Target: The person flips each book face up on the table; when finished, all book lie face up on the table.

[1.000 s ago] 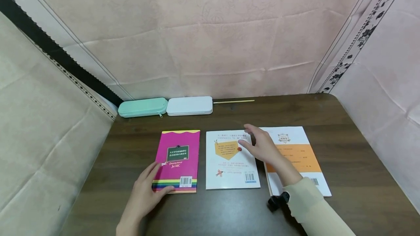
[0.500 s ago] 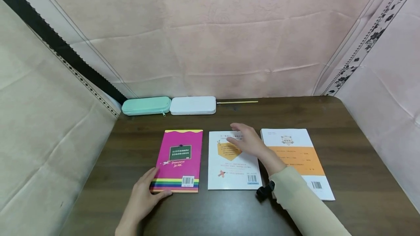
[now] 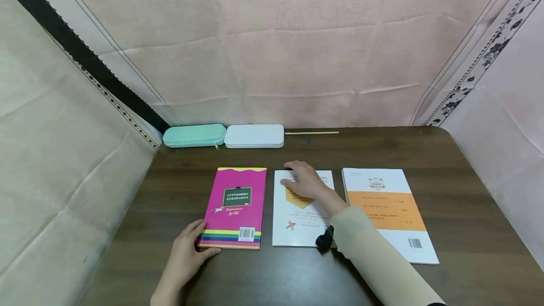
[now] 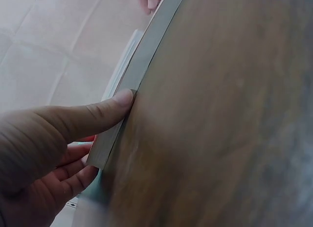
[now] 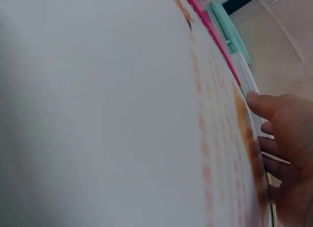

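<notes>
Pink, the left book is pinched at its corner by the left hand, likely for steadiness. Right of it, the empty right hand spreads over the white book.

The right sleeve is pale khaki — its wrist device, black.

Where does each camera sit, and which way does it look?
Head: on the person's head, looking forward and down at the table; shows the left hand, right hand and a pale sleeve.
Left wrist: on that wrist, looking along the edge of the pink book; shows the left hand close up.
Right wrist: on that wrist, looking across the white book toward the green case; shows the right hand.
Shared: head and right wrist both see the white book and green case.
</notes>
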`<state>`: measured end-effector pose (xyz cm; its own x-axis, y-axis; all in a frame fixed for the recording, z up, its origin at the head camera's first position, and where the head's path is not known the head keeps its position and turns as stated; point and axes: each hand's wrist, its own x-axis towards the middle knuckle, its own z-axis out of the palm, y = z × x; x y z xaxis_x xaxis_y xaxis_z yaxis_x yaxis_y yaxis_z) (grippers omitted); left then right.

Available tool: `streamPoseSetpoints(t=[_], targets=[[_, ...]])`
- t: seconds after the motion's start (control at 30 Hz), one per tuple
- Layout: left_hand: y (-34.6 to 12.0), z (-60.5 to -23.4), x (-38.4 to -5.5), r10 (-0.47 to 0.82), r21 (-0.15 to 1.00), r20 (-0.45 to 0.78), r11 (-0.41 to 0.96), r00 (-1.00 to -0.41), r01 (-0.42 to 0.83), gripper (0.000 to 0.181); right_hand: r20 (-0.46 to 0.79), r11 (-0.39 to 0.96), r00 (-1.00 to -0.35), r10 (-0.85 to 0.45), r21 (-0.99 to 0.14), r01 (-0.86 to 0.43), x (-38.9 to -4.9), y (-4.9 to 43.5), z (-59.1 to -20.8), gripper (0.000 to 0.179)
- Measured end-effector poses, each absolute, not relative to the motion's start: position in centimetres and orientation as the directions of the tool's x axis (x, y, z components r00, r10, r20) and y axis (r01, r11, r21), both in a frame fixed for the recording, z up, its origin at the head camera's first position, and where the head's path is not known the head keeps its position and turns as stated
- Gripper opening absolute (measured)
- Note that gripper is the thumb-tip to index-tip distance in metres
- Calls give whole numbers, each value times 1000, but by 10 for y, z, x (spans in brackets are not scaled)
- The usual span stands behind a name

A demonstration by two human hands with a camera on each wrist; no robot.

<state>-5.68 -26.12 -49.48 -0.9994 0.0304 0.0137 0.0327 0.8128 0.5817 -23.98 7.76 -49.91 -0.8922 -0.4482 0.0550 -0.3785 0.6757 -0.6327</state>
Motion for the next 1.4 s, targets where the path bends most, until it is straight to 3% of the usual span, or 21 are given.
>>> streamPoseSetpoints(t=[0.23,0.5,0.67,0.93,1.2,1.4], targets=[[-256,-497,-56,0,586,-26,810,-1000,-15,96,67,668,-860,-505,-601,-439,-242,52,-501,55],[-252,-498,-57,-9,612,-17,791,-1000,-17,97,41,680,-823,-567,-540,-495,-239,37,-498,51],[-251,-497,-57,-11,615,-24,788,-1000,-24,96,37,656,-838,-545,-603,-453,-240,32,-497,49],[-250,-496,-56,0,617,-57,786,-998,-35,95,136,510,-843,-520,-742,-434,-239,28,-493,49],[-256,-498,-54,27,628,-60,778,-998,-17,95,198,555,-816,-543,-645,-525,-240,34,-486,48],[-260,-503,-50,19,636,53,770,-998,48,74,205,428,-806,-555,-761,-488,-243,38,-480,38]])
